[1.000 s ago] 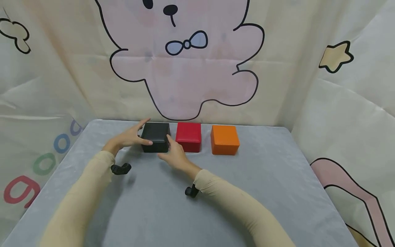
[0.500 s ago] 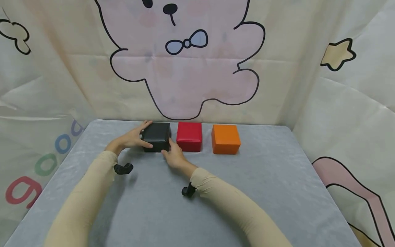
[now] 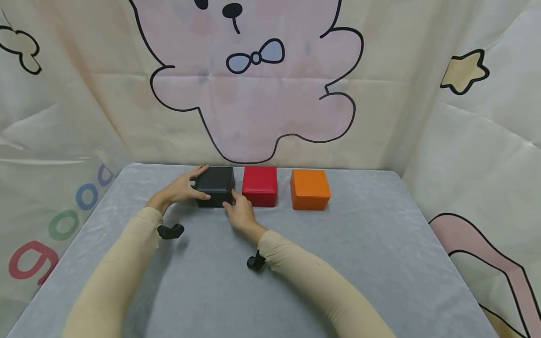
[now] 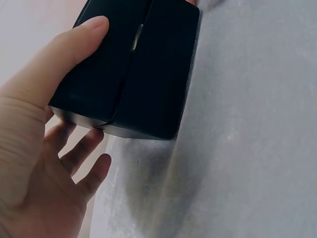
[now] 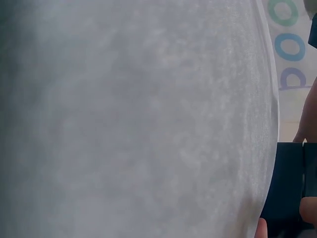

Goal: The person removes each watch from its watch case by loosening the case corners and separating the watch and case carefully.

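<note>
A black lidded box (image 3: 215, 183) stands at the left of a row of boxes near the table's back edge. My left hand (image 3: 177, 188) holds it from the left side: in the left wrist view the thumb (image 4: 81, 42) lies on the front of the lid, above the seam, and the other fingers spread by the side face. At the box's lower front right corner, my right hand (image 3: 242, 213) grips with thumb and index finger. The right wrist view shows only a right fingertip (image 5: 261, 229) beside the box. The lid looks closed.
A red box (image 3: 259, 187) stands just right of the black one, close to my right fingers. Further right is an orange box (image 3: 310, 190). All sit on a grey cloth-covered table (image 3: 359, 263), with a printed curtain (image 3: 380, 117) behind.
My right hand has moved in onto the black box's lower front right corner, its thumb now against the front. The left hand has shifted slightly. The boxes keep their places.
</note>
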`<action>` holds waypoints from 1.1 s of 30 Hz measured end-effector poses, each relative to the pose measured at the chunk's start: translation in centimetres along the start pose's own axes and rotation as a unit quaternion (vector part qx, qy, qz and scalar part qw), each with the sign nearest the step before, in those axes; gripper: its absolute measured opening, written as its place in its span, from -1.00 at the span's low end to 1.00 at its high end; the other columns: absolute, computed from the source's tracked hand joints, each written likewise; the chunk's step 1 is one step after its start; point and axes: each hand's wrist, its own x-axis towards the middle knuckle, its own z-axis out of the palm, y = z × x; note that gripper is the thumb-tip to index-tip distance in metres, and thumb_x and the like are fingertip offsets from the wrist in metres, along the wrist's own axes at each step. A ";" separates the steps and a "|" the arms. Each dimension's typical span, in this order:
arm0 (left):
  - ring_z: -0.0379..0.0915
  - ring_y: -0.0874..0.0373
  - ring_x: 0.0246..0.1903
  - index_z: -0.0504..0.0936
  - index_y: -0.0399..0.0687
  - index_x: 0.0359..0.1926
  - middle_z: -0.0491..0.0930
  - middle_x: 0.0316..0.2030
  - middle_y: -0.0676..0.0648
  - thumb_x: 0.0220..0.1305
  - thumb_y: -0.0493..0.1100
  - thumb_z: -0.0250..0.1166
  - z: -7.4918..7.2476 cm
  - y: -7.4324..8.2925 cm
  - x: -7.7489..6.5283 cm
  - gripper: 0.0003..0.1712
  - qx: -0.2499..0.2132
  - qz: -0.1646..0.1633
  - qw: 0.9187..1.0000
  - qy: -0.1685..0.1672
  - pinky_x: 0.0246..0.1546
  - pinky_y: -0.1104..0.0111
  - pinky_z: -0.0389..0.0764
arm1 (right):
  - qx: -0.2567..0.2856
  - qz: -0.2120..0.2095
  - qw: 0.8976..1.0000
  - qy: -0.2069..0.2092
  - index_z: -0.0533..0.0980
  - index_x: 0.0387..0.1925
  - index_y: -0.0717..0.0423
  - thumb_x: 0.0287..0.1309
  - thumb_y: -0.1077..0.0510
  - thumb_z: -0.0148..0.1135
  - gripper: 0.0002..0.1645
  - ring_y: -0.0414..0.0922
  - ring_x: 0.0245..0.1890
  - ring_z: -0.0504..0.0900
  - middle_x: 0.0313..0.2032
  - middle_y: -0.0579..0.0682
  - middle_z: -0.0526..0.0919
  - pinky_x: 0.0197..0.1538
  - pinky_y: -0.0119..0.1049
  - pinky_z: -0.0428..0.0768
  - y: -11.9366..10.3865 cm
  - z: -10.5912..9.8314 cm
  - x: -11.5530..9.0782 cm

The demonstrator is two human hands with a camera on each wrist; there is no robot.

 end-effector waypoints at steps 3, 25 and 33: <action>-0.25 -0.36 0.57 -0.07 0.32 0.62 -0.25 0.64 -0.17 0.07 0.06 0.55 0.1 0.0 0.1 0.25 0.001 -0.004 1.000 0.004 0.45 -0.34 -0.02 | 0.000 -0.002 1.000 -0.006 0.22 0.49 0.27 0.39 0.14 0.21 -0.26 -0.04 0.25 0.62 0.31 0.16 0.54 0.31 -0.14 0.54 0.2 -0.1 0.0; -0.12 -0.34 0.54 0.06 0.26 0.60 -0.06 0.61 -0.20 0.12 0.03 0.50 -0.2 0.3 0.2 0.12 -0.038 -0.010 0.999 0.019 0.43 -0.32 0.08 | -0.010 -0.021 0.997 0.075 0.49 0.28 0.28 0.34 0.23 0.23 -0.49 -0.05 -0.08 0.71 0.09 0.16 0.72 -0.01 -0.17 0.67 -0.2 0.4 -0.2; -0.18 -0.35 0.55 0.07 0.18 0.60 -0.08 0.61 -0.23 0.17 0.00 0.47 -0.2 0.0 0.3 0.08 -0.059 -0.014 0.998 0.020 0.44 -0.36 -0.01 | 0.012 0.003 0.998 0.067 0.50 0.30 0.17 0.33 0.22 0.26 -0.48 -0.10 -0.16 0.73 -0.03 0.11 0.77 -0.14 -0.33 0.65 -0.2 0.3 -0.2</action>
